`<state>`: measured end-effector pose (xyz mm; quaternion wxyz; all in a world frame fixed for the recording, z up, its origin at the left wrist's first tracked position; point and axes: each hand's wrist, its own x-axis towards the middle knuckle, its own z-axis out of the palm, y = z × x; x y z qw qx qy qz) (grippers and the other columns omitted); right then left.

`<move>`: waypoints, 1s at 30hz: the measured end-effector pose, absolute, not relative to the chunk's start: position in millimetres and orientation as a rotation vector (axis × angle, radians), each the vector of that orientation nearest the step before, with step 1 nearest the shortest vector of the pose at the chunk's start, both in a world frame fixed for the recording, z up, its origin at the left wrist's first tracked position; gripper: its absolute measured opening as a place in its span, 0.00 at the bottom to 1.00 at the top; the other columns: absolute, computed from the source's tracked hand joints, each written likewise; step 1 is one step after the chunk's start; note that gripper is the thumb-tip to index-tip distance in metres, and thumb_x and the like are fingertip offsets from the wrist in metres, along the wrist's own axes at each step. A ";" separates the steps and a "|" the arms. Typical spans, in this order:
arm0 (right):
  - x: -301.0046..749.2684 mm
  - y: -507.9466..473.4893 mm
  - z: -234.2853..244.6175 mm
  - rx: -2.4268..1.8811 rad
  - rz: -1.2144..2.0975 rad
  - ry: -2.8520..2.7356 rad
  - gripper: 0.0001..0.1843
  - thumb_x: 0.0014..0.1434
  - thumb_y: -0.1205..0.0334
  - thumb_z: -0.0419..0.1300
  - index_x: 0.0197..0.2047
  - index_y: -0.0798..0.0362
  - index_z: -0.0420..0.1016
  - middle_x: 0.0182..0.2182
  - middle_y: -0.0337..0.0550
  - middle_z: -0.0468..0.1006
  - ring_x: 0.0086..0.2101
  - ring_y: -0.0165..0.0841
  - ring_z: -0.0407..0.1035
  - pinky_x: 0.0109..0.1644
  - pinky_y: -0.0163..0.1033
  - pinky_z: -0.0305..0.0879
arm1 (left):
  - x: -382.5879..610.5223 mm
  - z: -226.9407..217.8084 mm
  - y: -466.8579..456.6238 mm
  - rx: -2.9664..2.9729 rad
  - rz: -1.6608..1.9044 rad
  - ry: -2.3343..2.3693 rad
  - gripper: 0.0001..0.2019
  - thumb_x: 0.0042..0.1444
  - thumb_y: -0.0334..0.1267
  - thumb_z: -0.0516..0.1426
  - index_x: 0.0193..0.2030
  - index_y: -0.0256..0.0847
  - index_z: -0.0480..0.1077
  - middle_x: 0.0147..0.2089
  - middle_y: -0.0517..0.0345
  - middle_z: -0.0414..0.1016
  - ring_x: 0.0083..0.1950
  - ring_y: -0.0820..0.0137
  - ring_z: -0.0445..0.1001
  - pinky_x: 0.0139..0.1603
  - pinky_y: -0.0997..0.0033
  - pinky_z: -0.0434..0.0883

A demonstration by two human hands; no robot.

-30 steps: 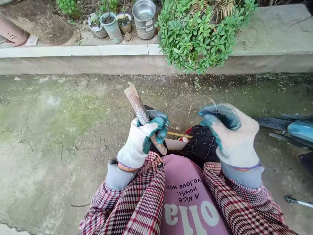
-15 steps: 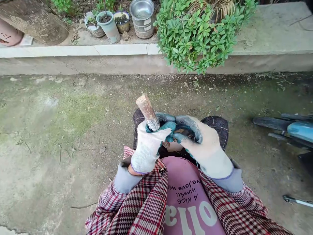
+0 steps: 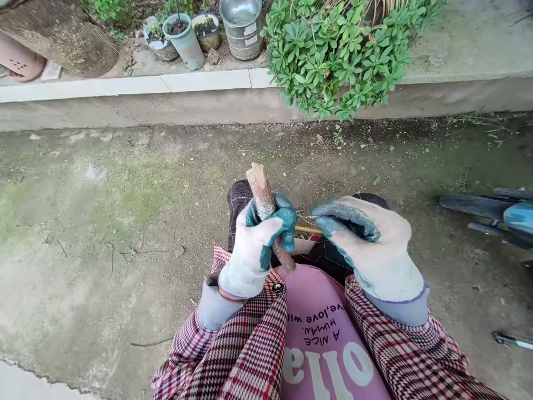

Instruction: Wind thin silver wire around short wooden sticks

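My left hand (image 3: 255,244), in a white glove with green fingertips, is wrapped round a short brown wooden stick (image 3: 261,186) held upright over my lap. A band of thin grey wire (image 3: 265,210) is wound round the stick just above my fingers. My right hand (image 3: 366,244), gloved the same way, is closed in a pinch on the free end of that wire, which runs taut from the stick to my fingertips. A thin yellow rod (image 3: 308,229) lies across my knees between the two hands.
A concrete kerb (image 3: 125,105) runs across the far side, with a bushy green plant (image 3: 337,55), small pots (image 3: 183,33) and a metal bucket (image 3: 244,25) behind it. A blue vehicle part (image 3: 499,214) stands at right. Mossy concrete ground (image 3: 104,222) lies around me.
My right hand swung in against the stick half a second ago and has now drawn back to the right, pulling the wire taut. The stick has tilted more upright.
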<state>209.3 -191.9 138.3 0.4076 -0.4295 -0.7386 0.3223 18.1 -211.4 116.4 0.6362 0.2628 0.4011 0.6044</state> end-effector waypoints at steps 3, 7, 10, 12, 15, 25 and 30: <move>209.3 -194.3 139.6 -1.103 0.793 -1.827 0.10 0.66 0.64 0.69 0.47 0.40 0.87 0.39 0.34 0.87 0.38 0.37 0.81 0.45 0.42 0.80 | 22.2 119.6 -212.2 0.598 1.370 1.017 0.10 0.48 0.35 0.69 0.34 0.39 0.74 0.29 0.63 0.75 0.22 0.77 0.71 0.22 0.78 0.71; 208.9 -197.3 140.7 -1.129 0.720 -1.834 0.10 0.64 0.63 0.70 0.47 0.38 0.87 0.38 0.35 0.87 0.37 0.39 0.81 0.42 0.44 0.80 | 24.2 130.1 -214.4 0.572 1.375 1.147 0.11 0.44 0.34 0.71 0.34 0.40 0.75 0.28 0.63 0.76 0.24 0.75 0.72 0.22 0.76 0.73; 208.8 -197.1 142.2 -1.137 0.653 -1.894 0.10 0.65 0.62 0.70 0.48 0.38 0.87 0.38 0.36 0.87 0.36 0.39 0.81 0.41 0.44 0.80 | 23.5 133.4 -216.2 0.575 1.384 1.166 0.12 0.45 0.35 0.72 0.34 0.41 0.75 0.28 0.63 0.76 0.22 0.76 0.71 0.21 0.77 0.72; 208.0 -196.1 143.0 -1.135 0.635 -1.919 0.10 0.65 0.61 0.69 0.49 0.38 0.87 0.39 0.37 0.87 0.37 0.39 0.82 0.42 0.44 0.80 | 22.9 132.5 -217.2 0.591 1.370 1.156 0.12 0.46 0.36 0.72 0.34 0.41 0.74 0.30 0.63 0.76 0.23 0.76 0.71 0.21 0.77 0.72; 204.7 -195.4 143.3 -1.134 0.683 -1.891 0.09 0.64 0.59 0.70 0.47 0.38 0.87 0.39 0.38 0.87 0.38 0.40 0.82 0.43 0.45 0.80 | 21.9 130.2 -217.7 0.611 1.369 1.122 0.12 0.48 0.35 0.72 0.32 0.40 0.74 0.31 0.62 0.77 0.23 0.77 0.72 0.22 0.77 0.73; 196.4 -196.4 136.8 -1.148 0.908 -1.687 0.04 0.64 0.62 0.70 0.41 0.43 0.86 0.36 0.38 0.86 0.37 0.39 0.81 0.47 0.47 0.80 | 11.9 125.9 -218.0 0.540 1.159 1.045 0.12 0.50 0.40 0.70 0.40 0.41 0.78 0.23 0.66 0.70 0.16 0.80 0.62 0.14 0.81 0.61; 200.8 -197.2 135.2 -1.104 0.951 -1.742 0.09 0.63 0.65 0.69 0.43 0.40 0.87 0.38 0.35 0.87 0.38 0.38 0.81 0.48 0.47 0.81 | 10.2 120.5 -226.6 0.599 1.039 1.057 0.11 0.54 0.44 0.70 0.34 0.39 0.79 0.22 0.61 0.73 0.16 0.79 0.63 0.15 0.79 0.61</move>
